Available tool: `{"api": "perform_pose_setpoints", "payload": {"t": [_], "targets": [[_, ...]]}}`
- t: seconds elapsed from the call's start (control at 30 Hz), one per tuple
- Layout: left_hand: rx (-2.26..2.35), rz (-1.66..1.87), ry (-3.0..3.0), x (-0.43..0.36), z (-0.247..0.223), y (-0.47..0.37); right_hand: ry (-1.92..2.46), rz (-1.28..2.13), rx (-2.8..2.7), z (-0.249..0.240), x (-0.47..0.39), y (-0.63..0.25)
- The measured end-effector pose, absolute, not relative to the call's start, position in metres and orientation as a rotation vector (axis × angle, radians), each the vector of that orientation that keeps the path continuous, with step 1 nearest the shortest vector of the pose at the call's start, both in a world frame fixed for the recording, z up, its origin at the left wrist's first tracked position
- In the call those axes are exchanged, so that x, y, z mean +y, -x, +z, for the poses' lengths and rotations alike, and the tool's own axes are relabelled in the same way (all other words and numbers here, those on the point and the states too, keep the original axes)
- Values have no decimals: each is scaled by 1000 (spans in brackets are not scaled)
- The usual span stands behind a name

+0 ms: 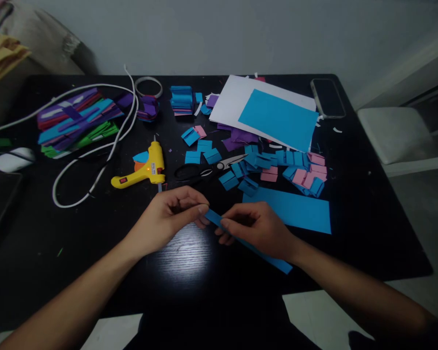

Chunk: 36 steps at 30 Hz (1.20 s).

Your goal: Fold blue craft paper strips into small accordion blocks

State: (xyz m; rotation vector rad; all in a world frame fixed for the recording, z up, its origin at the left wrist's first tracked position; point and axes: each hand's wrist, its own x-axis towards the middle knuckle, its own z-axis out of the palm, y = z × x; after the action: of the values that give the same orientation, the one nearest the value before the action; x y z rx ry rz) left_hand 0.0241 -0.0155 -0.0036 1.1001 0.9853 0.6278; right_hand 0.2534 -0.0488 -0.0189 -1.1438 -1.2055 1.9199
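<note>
A long, narrow blue paper strip (268, 256) stretches between my hands above the front of the black table. My left hand (180, 210) pinches its far left end between thumb and fingers. Farther along it, my right hand (257, 226) is closed on the strip, whose free end slants down to the right under my wrist. Just beyond my right hand lies a flat blue paper sheet (299, 209). Small folded blue paper pieces (228, 180) and pink paper pieces (269, 174) are scattered past my hands. Black-handled scissors (219, 167) lie beside them.
A yellow glue gun (154, 163) rests left of the scissors, near a looped white cable (111, 146). Colored paper strips (78, 119) are piled at back left. White sheets (226, 104) with a blue sheet (279, 116) on top lie at the back, a phone (327, 97) at far right.
</note>
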Motion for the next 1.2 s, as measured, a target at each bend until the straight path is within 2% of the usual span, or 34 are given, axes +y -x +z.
{"api": "perform_pose_setpoints", "payload": {"t": [0.6,0.83,1.2], "targets": [[1055,725,-1107,-17,-3,-26,1131,1944,-1112,-23,-49,-249],[1014,619,-1132,-17,-2,-29,1095,1932,-1008,-25,-49,-247],[1021,599,-1173,-21,-6,-31,1079,2097,-858,-16,-46,-247]]}}
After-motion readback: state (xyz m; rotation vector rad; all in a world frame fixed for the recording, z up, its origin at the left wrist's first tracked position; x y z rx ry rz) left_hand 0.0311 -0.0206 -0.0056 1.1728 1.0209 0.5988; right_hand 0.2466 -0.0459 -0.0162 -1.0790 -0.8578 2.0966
